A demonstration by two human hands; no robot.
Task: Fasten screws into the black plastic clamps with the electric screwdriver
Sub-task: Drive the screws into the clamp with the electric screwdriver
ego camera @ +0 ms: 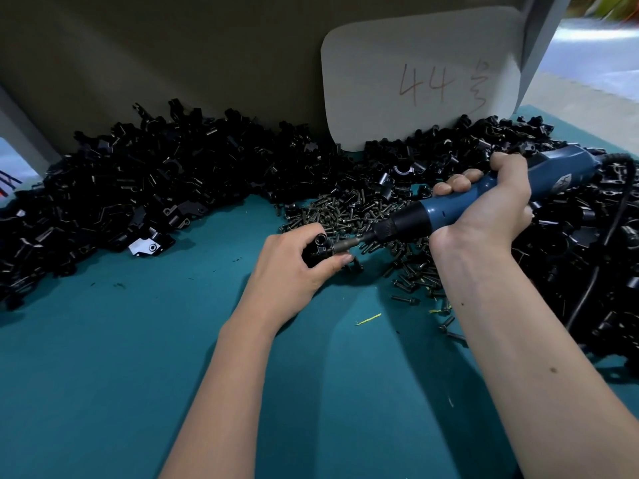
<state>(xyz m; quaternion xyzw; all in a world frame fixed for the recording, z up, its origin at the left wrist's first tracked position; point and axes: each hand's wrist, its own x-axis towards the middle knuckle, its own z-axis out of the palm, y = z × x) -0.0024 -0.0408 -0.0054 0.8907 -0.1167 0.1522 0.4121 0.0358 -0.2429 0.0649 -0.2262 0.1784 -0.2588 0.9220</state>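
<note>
Item 1. Left hand (294, 261): fingers and thumb curled round one black plastic clamp (318, 249), held low over the teal table (138, 340) just left of frame centre. The clamp was turned so its screw hole faced 3 o'clock toward the tool, apparently so the bit could run in level while the hand braced the part against twisting.

Item 2. Right hand (491, 205): wrapped firmly round the blue barrel of the electric screwdriver (449, 210), at 3 o'clock from the clamp. The tool lay nearly horizontal, rear end raised toward 2 o'clock, its bit (349, 244) meeting the clamp beside the left thumb. A screw presumably sat on the bit, but the fingers and dark parts hid it; how far it was driven could not be told.

Item 3. Loose screws (345, 212): a heap at 12 to 1 o'clock from the clamp, close enough for either hand to pick from.

Item 4. Clamp stock (138, 181): a long black bank from 9 to 12 o'clock along the backboard, with a second heap (587, 243) at 3 o'clock under the tool's cord (619, 216). Which heap was finished work could not be judged.

Item 5. Paper card (418, 77): hand-numbered, leaning on the backboard at 1 o'clock.
</note>
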